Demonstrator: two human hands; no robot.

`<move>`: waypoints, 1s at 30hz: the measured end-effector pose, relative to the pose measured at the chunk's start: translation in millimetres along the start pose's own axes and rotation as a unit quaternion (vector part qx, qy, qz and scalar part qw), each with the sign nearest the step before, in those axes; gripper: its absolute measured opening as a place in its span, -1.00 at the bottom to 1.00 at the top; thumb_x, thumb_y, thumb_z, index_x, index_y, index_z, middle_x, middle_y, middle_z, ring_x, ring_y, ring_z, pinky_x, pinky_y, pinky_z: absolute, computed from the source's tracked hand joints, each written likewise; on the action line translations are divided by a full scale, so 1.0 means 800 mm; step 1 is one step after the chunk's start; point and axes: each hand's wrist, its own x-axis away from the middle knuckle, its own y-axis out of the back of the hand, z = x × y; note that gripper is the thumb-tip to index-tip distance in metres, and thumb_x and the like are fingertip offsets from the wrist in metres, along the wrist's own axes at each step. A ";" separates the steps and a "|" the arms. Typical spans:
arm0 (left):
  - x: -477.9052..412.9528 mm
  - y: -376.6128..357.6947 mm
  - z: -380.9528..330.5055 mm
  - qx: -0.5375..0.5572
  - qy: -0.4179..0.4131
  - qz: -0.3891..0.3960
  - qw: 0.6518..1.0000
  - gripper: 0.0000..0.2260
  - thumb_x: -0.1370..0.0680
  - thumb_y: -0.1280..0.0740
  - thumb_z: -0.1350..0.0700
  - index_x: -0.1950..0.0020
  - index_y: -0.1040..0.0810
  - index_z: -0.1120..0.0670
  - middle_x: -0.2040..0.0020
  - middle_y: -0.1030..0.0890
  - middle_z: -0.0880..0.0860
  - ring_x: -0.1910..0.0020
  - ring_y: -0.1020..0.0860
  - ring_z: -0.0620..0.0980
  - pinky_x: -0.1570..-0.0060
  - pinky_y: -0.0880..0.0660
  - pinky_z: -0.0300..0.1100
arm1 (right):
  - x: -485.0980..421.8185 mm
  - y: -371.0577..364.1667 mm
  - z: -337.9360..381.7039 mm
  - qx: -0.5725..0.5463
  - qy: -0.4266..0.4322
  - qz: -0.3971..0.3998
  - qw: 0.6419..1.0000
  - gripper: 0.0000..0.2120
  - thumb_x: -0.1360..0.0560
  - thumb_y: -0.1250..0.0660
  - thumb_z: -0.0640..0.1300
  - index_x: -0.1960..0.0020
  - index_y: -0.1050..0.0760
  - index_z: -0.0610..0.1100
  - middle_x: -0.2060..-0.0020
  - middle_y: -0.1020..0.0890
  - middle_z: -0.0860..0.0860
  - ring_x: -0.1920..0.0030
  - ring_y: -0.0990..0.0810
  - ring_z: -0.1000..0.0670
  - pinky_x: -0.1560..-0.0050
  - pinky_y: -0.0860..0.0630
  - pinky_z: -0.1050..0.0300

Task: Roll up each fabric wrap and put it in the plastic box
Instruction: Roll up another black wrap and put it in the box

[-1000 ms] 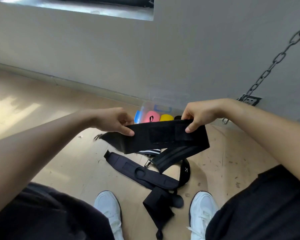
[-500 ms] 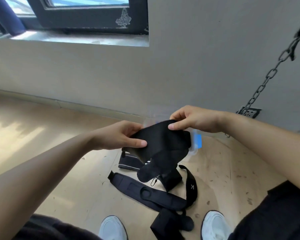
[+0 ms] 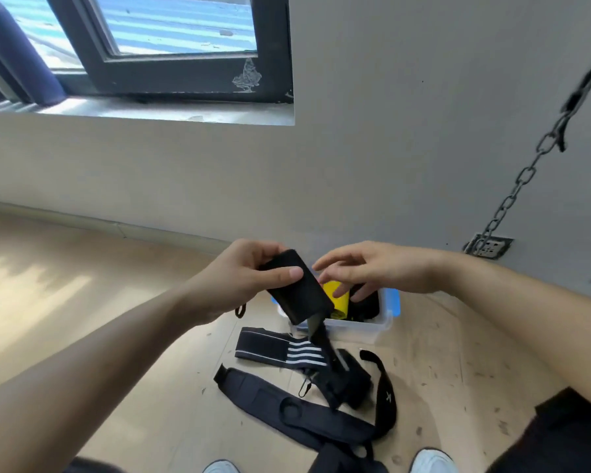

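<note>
Well, you face a wooden floor [image 3: 82, 319] and a grey wall [image 3: 389, 148] with one dark-framed window [image 3: 171, 29]. One plastic box [image 3: 372, 324] holds one yellow roll [image 3: 336, 297]. Before it lie one striped wrap [image 3: 270, 346] with four white lines, one long wrap [image 3: 287, 407] and one strap [image 3: 388, 394] with a white K-like mark. Your left hand [image 3: 239, 278] grips a part-rolled wrap [image 3: 301, 288] above the box; your right hand [image 3: 372, 271] hovers beside it, fingers spread, empty.

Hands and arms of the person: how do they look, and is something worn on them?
The left hand and right hand are bare: no gloves, rings or tape in sight. The left forearm and right forearm are bare too, with no sleeve, watch or wristband. The left thumbnail looks short and unpainted.
</note>
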 end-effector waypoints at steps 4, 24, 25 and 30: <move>-0.003 -0.014 -0.003 0.079 -0.001 -0.100 0.992 -0.83 -0.66 -0.30 0.22 -0.16 -0.65 0.23 -0.02 -0.74 0.16 -0.02 -0.70 0.03 -0.03 -0.60 -0.22 | 0.009 -0.019 0.024 -0.110 0.091 -0.054 0.988 -0.55 -0.51 -0.46 0.00 -0.37 -0.46 0.02 -0.25 -0.61 -0.01 -0.18 -0.66 0.00 -0.13 -0.62 0.08; 0.007 0.007 -0.013 -0.074 -0.084 -0.158 0.981 -0.64 -0.45 -0.55 0.27 -0.16 -0.66 -0.06 0.00 -0.69 -0.10 -0.01 -0.69 -0.02 -0.09 -0.66 0.02 | -0.024 -0.047 0.053 -0.200 0.132 -0.222 0.945 -0.80 -0.63 -0.30 -0.20 -0.16 -0.61 -0.28 0.06 -0.74 -0.17 0.12 -0.74 -0.05 0.24 -0.62 0.16; 0.007 0.007 -0.011 -0.066 -0.082 -0.162 0.981 -0.66 -0.44 -0.54 0.27 -0.14 -0.67 -0.05 0.03 -0.69 -0.08 0.06 -0.70 0.02 -0.03 -0.68 0.05 | -0.027 -0.049 0.052 -0.204 0.130 -0.218 0.945 -0.79 -0.63 -0.30 -0.17 -0.15 -0.62 -0.27 0.04 -0.74 -0.18 0.08 -0.74 -0.09 0.18 -0.64 0.10; 0.008 0.012 -0.003 -0.080 -0.077 -0.202 0.973 -0.79 -0.48 -0.49 0.25 -0.06 -0.69 0.02 0.12 -0.72 0.04 0.19 -0.67 0.19 0.11 -0.65 0.16 | -0.037 -0.053 0.046 -0.183 0.102 -0.192 0.959 -0.69 -0.61 -0.29 0.00 -0.08 -0.66 -0.22 0.12 -0.74 -0.17 0.14 -0.71 -0.11 0.15 -0.57 -0.02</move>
